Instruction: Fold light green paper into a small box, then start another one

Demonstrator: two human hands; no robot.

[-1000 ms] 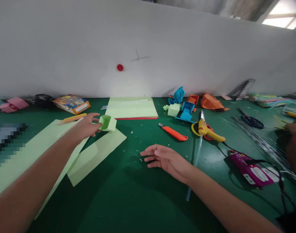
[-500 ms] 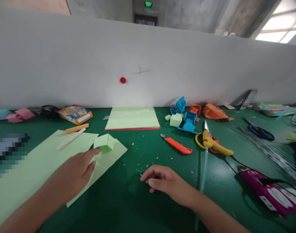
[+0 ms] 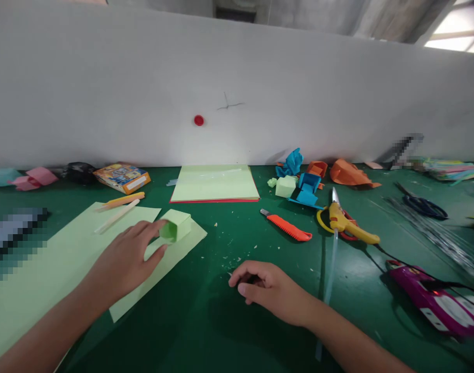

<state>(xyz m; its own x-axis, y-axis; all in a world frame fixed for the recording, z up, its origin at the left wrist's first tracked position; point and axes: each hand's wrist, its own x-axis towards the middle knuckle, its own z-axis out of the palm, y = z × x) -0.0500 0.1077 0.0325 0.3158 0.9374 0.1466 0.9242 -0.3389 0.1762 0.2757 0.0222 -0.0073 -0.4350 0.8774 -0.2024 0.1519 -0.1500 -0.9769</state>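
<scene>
My left hand (image 3: 124, 261) reaches forward over a large light green paper sheet (image 3: 58, 254). Its index finger and thumb close on a small folded green paper box (image 3: 177, 226), which lies on its side on a green paper strip (image 3: 170, 259), open end toward the hand. My right hand (image 3: 268, 287) rests on the green table (image 3: 221, 331) near the middle. The fingers are curled under, and nothing shows in them.
A stack of green paper (image 3: 215, 182) lies by the white wall. To the right are an orange utility knife (image 3: 287, 227), a yellow glue gun (image 3: 347, 224), blue folded paper (image 3: 306, 187), black scissors (image 3: 423, 206) and a purple device (image 3: 434, 303). A colourful box (image 3: 122, 176) sits at the back left.
My left hand set the green box down on the strip, drew back, then took it again, now tipped on its side. My right hand's fingers curled under.
</scene>
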